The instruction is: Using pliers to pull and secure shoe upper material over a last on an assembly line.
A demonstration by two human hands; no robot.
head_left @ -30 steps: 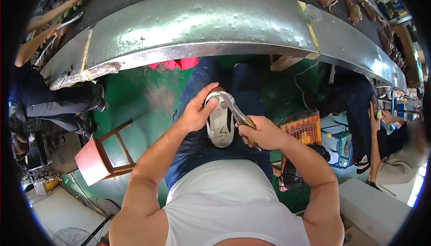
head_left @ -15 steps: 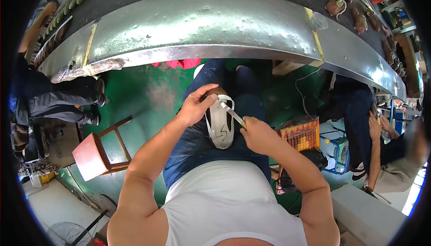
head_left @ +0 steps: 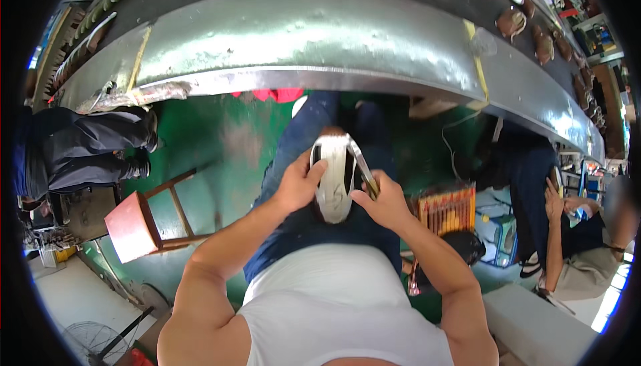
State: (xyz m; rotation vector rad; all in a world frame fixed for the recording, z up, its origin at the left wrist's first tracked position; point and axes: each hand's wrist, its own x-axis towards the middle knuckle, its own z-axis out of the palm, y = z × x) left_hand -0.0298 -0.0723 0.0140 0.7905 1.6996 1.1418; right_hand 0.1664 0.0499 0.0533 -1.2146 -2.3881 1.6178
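Both hands, the left hand (head_left: 298, 186) and the right hand (head_left: 382, 200), are closed around a white shoe (head_left: 332, 177) over the lap. At twelve o'clock the metal edge of the bench (head_left: 300, 45) runs across, blocking upward reach near the shoe. At nine o'clock there is open green floor (head_left: 220, 145) before a red stool (head_left: 137, 222). At three o'clock an orange crate (head_left: 446, 207) stands near the right hand, with a seated person (head_left: 574, 232) well beyond. Six o'clock is closed by the body.
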